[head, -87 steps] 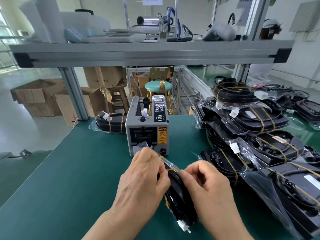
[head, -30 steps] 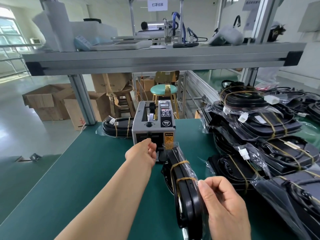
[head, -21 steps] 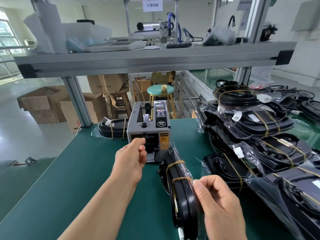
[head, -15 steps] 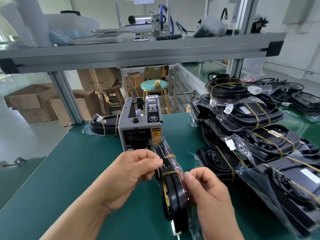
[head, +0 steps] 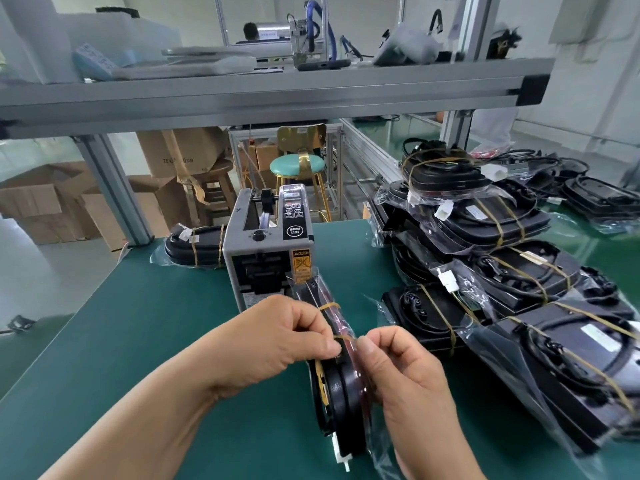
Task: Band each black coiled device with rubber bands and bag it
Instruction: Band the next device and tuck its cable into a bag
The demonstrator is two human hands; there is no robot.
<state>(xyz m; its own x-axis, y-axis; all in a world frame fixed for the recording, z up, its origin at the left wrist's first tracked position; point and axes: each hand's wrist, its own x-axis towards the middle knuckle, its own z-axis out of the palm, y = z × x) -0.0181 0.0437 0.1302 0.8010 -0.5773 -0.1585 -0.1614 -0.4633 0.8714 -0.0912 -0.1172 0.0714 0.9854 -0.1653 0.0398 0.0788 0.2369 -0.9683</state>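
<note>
My left hand (head: pixel 277 344) and right hand (head: pixel 408 382) pinch, fingers curled, the top of the rubber-banded black coiled device (head: pixel 341 410) in its clear plastic bag (head: pixel 379 452). It stands on edge near the front edge of the green worktop (head: pixel 138 341), just before the grey tape dispenser (head: pixel 268 251).

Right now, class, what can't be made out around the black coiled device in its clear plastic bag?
Head view:
Clear plastic bag fold, taped or not: left hand and right hand cover it.
Black coiled device's far face: turned edge-on.
Grey tape dispenser's small print: too small.
Stacked bagged devices: cut by right edge.
</note>
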